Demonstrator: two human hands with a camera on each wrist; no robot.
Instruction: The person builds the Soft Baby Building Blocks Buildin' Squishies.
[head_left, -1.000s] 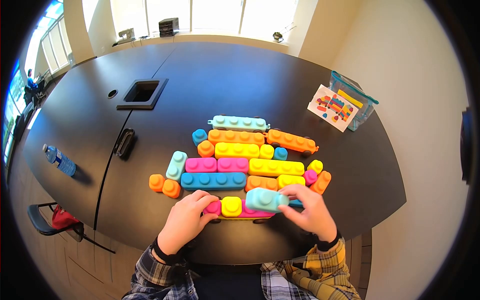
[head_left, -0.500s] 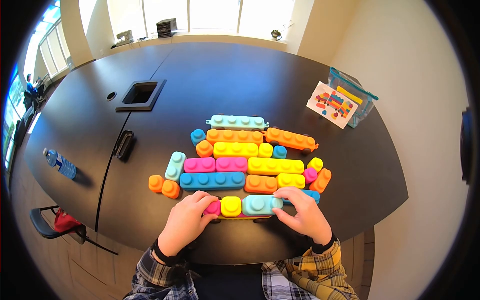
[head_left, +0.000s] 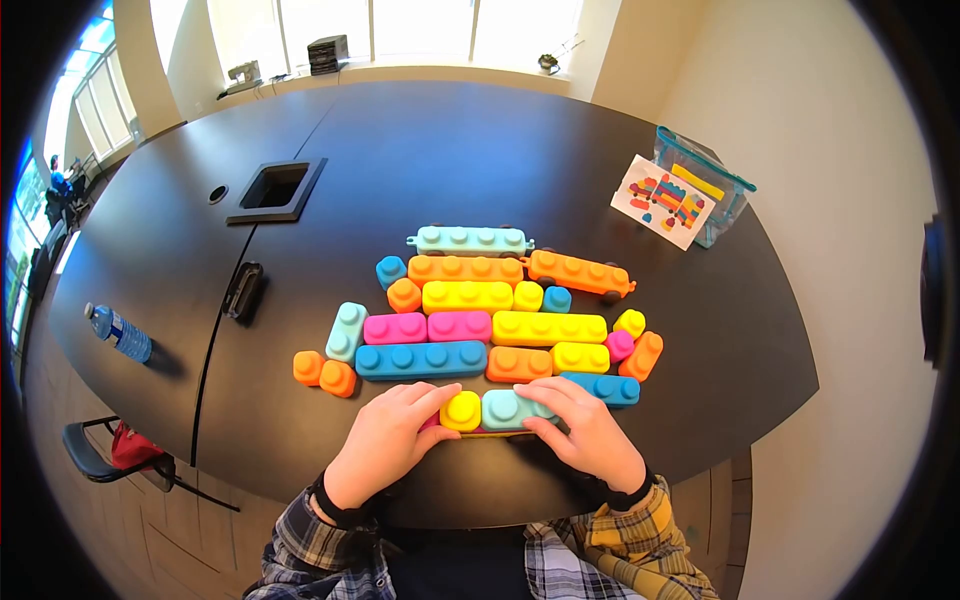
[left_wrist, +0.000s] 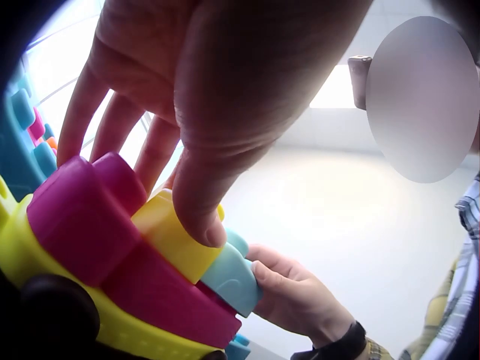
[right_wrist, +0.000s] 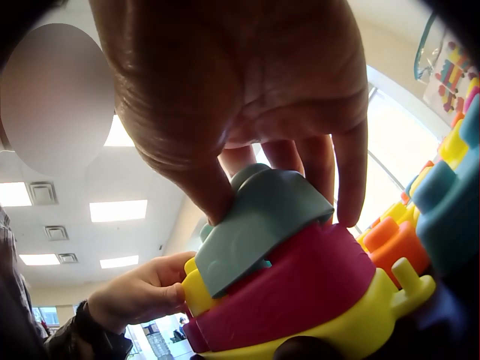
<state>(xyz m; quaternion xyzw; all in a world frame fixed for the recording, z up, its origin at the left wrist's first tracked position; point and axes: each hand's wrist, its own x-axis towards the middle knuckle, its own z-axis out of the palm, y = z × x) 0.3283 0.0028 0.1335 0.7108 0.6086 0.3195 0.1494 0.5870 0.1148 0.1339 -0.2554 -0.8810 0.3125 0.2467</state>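
Observation:
A yellow wheeled base [left_wrist: 34, 251] near the table's front edge carries a magenta layer [right_wrist: 296, 289], with a small magenta block [left_wrist: 82, 221] on top at the left end. Beside that block, a small yellow block [head_left: 461, 411] is pinched by my left hand [head_left: 392, 437], thumb on the near side and fingers behind. My right hand [head_left: 592, 437] grips a light teal block [head_left: 503, 410] on the right part of the magenta layer. In the right wrist view, a thin gap shows under the teal block's edge. The base's far wheels are hidden.
Rows of coloured blocks lie just beyond the hands, including a long blue block [head_left: 421, 361] and a blue block [head_left: 605, 389] by the right hand. Behind stand light teal [head_left: 470, 240] and orange [head_left: 578, 272] wheeled bases. A picture card [head_left: 662, 203] leans on a clear bag [head_left: 735, 205]; a bottle [head_left: 118, 333] stands left.
The right hand has lowered the teal block onto the magenta layer and moved left over it. My left hand has shifted right, from the small magenta block to the yellow one.

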